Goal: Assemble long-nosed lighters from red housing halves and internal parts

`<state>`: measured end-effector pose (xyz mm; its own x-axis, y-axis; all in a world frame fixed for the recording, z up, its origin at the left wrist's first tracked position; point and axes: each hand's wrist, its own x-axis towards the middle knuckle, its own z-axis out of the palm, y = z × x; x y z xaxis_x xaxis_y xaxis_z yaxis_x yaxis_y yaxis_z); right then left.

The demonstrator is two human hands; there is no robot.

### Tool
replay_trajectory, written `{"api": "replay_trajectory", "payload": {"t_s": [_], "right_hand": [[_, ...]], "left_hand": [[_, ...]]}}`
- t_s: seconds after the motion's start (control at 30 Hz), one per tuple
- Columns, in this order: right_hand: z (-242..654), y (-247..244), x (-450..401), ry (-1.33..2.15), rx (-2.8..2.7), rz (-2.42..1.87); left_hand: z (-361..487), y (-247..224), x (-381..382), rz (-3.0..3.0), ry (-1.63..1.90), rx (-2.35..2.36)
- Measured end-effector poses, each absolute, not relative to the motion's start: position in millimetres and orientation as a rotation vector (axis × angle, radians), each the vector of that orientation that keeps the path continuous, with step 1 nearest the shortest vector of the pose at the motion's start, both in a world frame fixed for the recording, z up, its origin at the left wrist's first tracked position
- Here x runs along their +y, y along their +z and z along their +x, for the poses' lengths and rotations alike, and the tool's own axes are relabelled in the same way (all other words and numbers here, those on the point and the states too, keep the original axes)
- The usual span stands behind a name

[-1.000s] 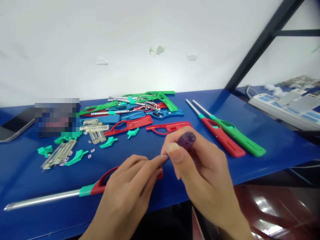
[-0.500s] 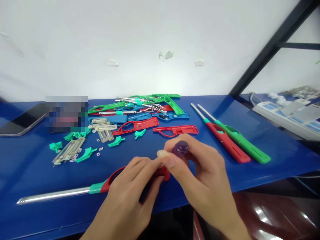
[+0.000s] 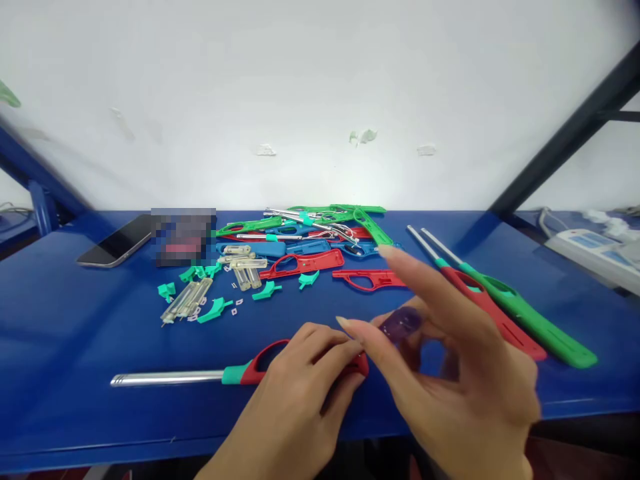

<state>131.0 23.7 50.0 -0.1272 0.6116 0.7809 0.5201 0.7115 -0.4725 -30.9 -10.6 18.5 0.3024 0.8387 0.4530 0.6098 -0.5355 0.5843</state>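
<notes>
My left hand (image 3: 305, 387) is closed around the handle of a red lighter (image 3: 255, 370), whose teal collar and silver tube (image 3: 165, 379) point left over the blue table. My right hand (image 3: 450, 373) holds a dark purple rounded object (image 3: 401, 324) between its fingers, beside the red handle's end; the forefinger is lifted. Behind my hands lie a red half shell (image 3: 367, 279), teal triggers (image 3: 267, 291) and clear tanks (image 3: 187, 300). A red lighter (image 3: 500, 320) and a green lighter (image 3: 545, 320) lie to the right.
Further back is a pile of green, blue and red shells (image 3: 300, 263) with metal tubes. A phone (image 3: 117, 241) and a blurred-out item (image 3: 183, 237) lie at the left. A white power strip (image 3: 595, 257) is at the far right, past a dark frame post (image 3: 565, 140).
The view has shifted, so the table contents appear further right. My right hand has opened wider, its forefinger lifting off the purple object. My left hand keeps its hold on the red lighter.
</notes>
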Motion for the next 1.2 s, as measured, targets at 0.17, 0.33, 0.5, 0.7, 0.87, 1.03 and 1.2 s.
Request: {"api": "replay_trajectory", "payload": {"t_s": [0.17,0.33,0.5,0.7,0.87,1.03,1.2], "right_hand": [[140,58,20,0.015,-1.921,-0.835],[148,65,18,0.306,-1.932,-0.778],[142,55,25,0.256,-1.747,-0.757],[150,68,17,0.306,-1.761,-0.872],[153,71,18,0.419,-1.683,-0.791],[153,66,21,0.263,-1.758,-0.858],[153,66,19,0.348,-1.747,-0.788]], "left_hand": [[-30,19,-11,2.202,1.022,1.317],[-30,16,-11,2.187,1.004,1.296],[-32,13,-10,2.253,1.054,1.293],[-31,13,-10,2.248,1.075,1.295],[-31,14,-10,2.284,1.085,1.298],[-32,14,-10,2.263,1.093,1.295],[-31,11,-9,2.275,1.103,1.295]]}}
